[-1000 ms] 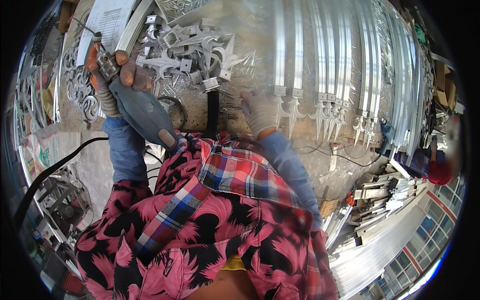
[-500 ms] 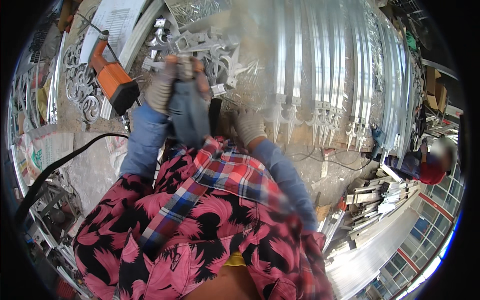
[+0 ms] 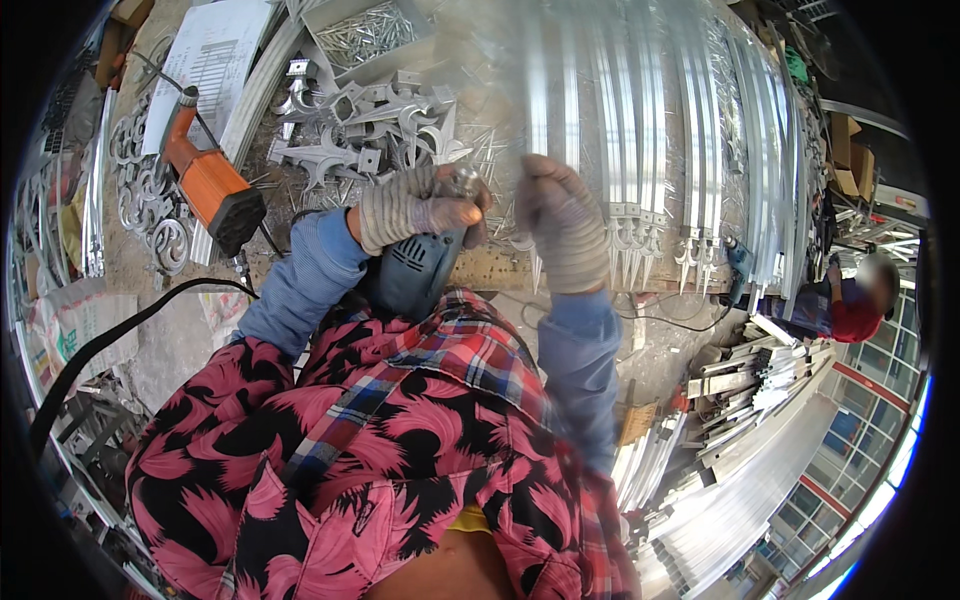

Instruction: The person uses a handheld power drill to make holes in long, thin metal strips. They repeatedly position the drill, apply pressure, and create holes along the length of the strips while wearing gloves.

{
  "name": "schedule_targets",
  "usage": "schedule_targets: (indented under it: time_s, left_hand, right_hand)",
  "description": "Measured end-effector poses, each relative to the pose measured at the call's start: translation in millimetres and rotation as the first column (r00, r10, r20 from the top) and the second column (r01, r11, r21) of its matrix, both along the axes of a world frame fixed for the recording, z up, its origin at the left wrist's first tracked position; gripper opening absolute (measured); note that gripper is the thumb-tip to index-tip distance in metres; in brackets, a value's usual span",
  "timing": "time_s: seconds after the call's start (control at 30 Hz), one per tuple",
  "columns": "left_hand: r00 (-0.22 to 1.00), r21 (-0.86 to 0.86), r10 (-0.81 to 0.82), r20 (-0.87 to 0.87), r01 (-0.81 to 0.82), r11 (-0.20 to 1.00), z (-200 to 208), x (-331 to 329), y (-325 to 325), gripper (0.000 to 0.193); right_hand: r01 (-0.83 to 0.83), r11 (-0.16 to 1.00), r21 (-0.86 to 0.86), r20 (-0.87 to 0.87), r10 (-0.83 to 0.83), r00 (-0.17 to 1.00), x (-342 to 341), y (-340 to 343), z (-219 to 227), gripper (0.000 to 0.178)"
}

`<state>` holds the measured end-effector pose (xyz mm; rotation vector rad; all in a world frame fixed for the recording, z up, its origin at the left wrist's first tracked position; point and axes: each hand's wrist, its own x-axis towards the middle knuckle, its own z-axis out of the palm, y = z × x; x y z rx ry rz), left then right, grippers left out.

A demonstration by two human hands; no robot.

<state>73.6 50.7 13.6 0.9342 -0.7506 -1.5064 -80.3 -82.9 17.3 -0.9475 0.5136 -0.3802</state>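
Note:
My left hand, in a worn pale glove with bare fingertips, is closed around the front of a dark blue-grey power drill. The drill's metal chuck shows by its thumb, and its body leans back against my plaid apron. To the right my right hand, gloved likewise, is raised with its fingers curled together. Whatever those fingers hold, if anything, cannot be made out. Past the left hand lies a heap of silver metal fittings. Beyond the right hand, metal bars with spear-shaped tips lie side by side.
An orange power tool rests at the left beside scroll-shaped metal pieces. A tray holds nails or screws at the back. Another drill with a cable sits at the bench's right edge. A person is at far right.
My left hand has brought the drill rightward and nearer to me, turning its front to the right. My right hand has lifted off the bench edge and moved right, its fingers now curled.

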Motion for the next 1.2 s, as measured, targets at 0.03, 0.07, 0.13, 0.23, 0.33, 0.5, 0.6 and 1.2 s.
schedule_targets:
  time_s: [0.03, 0.07, 0.13, 0.23, 0.33, 0.5, 0.6, 1.2]
  left_hand:
    - [0.999, 0.002, -0.026, 0.021, 0.026, 1.0, 2.0, -0.6, -2.3, 0.039]
    - [0.998, 0.004, -0.052, 0.042, 0.052, 0.999, 3.3, -0.8, -4.4, 0.039]
    - [0.996, 0.015, -0.05, 0.075, 0.049, 0.999, 3.6, -5.0, -6.2, 0.039]
    - [0.994, 0.011, -0.011, 0.108, 0.01, 1.0, 11.8, -10.5, -6.8, 0.042]
    - [0.957, 0.02, -0.088, 0.278, 0.086, 0.996, 20.4, -6.5, -6.6, 0.034]
    - [0.98, -0.018, -0.093, 0.174, 0.098, 0.995, 17.1, -10.4, -10.7, 0.027]
    - [0.994, -0.028, -0.087, 0.073, 0.09, 0.996, 16.5, -16.4, -10.6, 0.027]
    - [0.992, -0.027, -0.121, 0.028, 0.122, 0.992, 28.6, -25.9, 0.5, 0.036]
  right_hand:
    - [0.016, 0.991, 0.129, 0.161, -0.037, 0.986, 7.9, -0.6, 1.8, 0.021]
    - [-0.086, 0.981, 0.171, 0.315, 0.029, 0.949, 14.6, -2.8, 6.1, 0.024]
    - [-0.104, 0.979, 0.178, 0.329, 0.04, 0.943, 18.0, -0.4, 17.7, 0.023]
    - [-0.02, 0.993, -0.116, 0.051, 0.026, 0.998, 15.6, 4.0, 31.5, 0.024]
    - [-0.088, 0.937, -0.338, -0.13, 0.046, 0.99, 12.9, 9.9, 44.8, 0.021]
    - [-0.049, 0.886, -0.462, -0.13, -0.013, 0.991, 16.0, 18.3, 53.3, 0.013]
    - [0.031, 0.877, -0.479, -0.135, -0.108, 0.985, 13.7, 19.8, 50.5, 0.01]
    - [-0.011, 0.944, -0.329, -0.116, -0.029, 0.993, -4.1, 22.0, 74.0, 0.018]
